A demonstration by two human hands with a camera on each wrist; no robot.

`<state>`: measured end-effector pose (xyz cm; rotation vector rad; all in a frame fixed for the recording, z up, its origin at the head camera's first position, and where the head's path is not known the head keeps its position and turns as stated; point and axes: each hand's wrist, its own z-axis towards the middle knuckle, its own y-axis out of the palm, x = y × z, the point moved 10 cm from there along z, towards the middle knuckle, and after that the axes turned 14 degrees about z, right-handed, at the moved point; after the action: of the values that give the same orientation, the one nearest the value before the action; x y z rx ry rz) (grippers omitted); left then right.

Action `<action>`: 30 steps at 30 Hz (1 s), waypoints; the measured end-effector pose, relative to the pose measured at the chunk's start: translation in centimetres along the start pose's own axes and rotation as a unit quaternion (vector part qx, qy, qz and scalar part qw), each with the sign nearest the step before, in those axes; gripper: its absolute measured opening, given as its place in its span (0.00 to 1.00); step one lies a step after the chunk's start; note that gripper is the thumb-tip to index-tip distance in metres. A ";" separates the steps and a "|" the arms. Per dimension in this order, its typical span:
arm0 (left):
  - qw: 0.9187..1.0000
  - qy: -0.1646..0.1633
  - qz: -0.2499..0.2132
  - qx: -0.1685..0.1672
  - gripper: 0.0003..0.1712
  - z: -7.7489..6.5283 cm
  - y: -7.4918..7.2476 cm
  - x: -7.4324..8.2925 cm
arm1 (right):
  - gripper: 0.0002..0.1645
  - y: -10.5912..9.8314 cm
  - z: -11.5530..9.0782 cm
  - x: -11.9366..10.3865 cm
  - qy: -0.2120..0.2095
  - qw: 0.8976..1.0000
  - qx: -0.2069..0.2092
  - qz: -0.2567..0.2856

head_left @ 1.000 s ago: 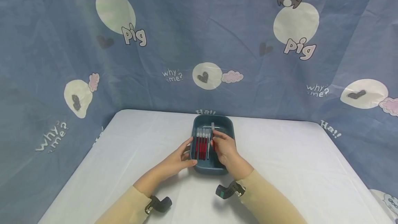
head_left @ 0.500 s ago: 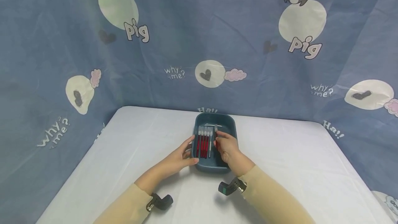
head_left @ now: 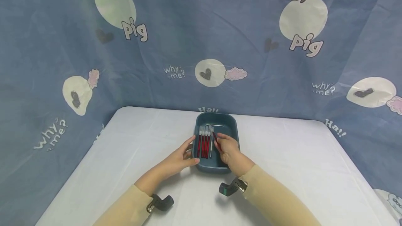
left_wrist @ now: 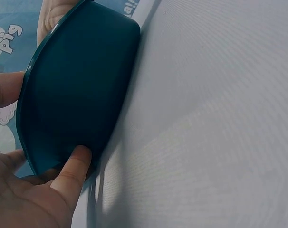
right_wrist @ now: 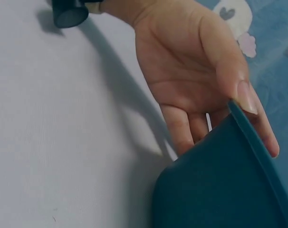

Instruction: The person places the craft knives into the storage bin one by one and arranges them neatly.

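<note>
In the head view, a dark teal tray (head_left: 216, 171) holds a row of slim red-handled paintbrushes (head_left: 202, 147) with pale capped tips. A pale-handled brush (head_left: 211, 151) lies at the row's right end. My right hand (head_left: 228, 149) pinches another red paintbrush (head_left: 215, 138), tilted with its tip to the left over the pale one's tip. My left hand (head_left: 181, 158) rests on the tray's left side, thumb near the front corner. The left wrist view has its fingertips (left_wrist: 77, 159) against the outer wall. Part of the held brush is hidden by my right hand.
The tray stands on a white-covered table (head_left: 282, 156). Behind it hangs a blue patterned cloth (head_left: 188, 37). A dark wrist camera is strapped to each arm, the right one (head_left: 228, 189) above the table in front of the tray.
The red brush in my right hand has swung from nearly straight to tilted left, its tip now over the row's right end. My left hand keeps its place on the tray.
</note>
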<state>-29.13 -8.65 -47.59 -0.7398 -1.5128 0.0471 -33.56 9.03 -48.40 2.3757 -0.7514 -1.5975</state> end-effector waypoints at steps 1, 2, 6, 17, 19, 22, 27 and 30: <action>1.000 0.000 -0.001 0.001 0.54 0.0 0.0 0.0 | 0.23 0.1 0.0 0.1 0.002 1.000 -0.003 0.008; 1.000 -0.001 0.000 0.001 0.54 0.0 0.0 -0.1 | 0.23 0.2 0.0 0.1 0.004 1.000 -0.008 0.014; 1.000 -0.004 0.001 0.004 0.54 0.1 -0.1 -0.2 | 0.24 0.7 0.1 0.1 0.004 0.999 -0.031 0.026; 1.000 -0.009 0.005 0.004 0.54 0.0 -0.1 -0.1 | 0.24 0.4 -0.1 -0.1 -0.015 1.000 -0.017 -0.014; 1.000 -0.010 0.006 0.003 0.54 0.0 -0.1 -0.1 | 0.24 0.4 -0.1 -0.2 -0.019 1.000 -0.014 -0.021; 1.000 -0.010 0.007 0.005 0.53 0.0 -0.2 -0.2 | 0.24 0.3 -0.2 -0.3 -0.026 0.999 -0.007 -0.033; 1.000 -0.008 0.006 0.005 0.53 0.1 -0.2 -0.2 | 0.26 0.3 -0.4 -0.8 -0.041 0.998 -0.012 -0.037; 1.000 -0.007 0.006 0.003 0.53 0.1 -0.1 -0.1 | 0.27 0.4 -0.7 -1.3 -0.042 0.998 -0.020 -0.034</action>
<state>-29.29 -8.74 -47.65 -0.7445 -1.5205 0.0666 -33.42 9.24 -46.84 2.3436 -0.6533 -1.7317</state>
